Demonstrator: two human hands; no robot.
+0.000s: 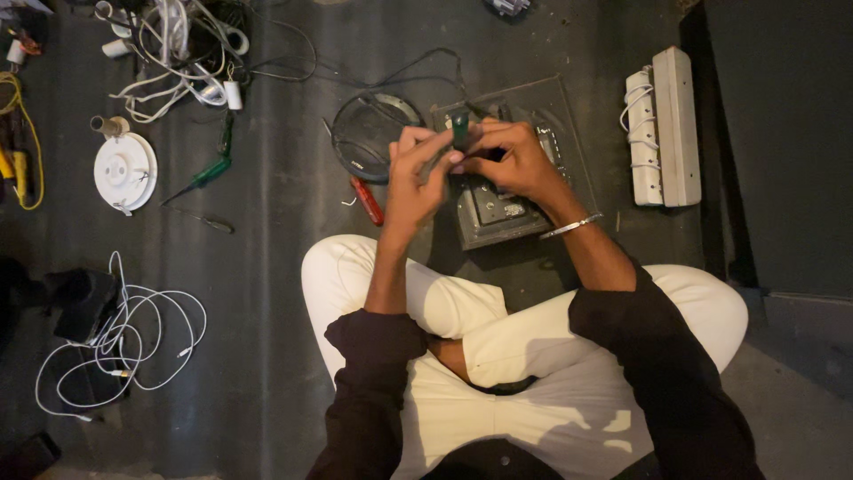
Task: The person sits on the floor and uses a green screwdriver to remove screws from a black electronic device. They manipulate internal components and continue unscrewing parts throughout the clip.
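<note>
Both hands grip a green-handled screwdriver upright over a grey metal switch plate on the dark floor: right hand clenched round it, left hand pinching beside. Rigid, light tool, probably best held at its handle.

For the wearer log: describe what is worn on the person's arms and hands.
Both arms wear dark sleeves pushed up toward the elbows, forearms bare. The right wrist carries a thin silver bangle. The left hand and right hand are bare: no gloves, no rings visible.

Left: ceiling rose, screwdriver
Centre: switch box (under both hands)
Right: power strip
Near left: coiled cable
</note>
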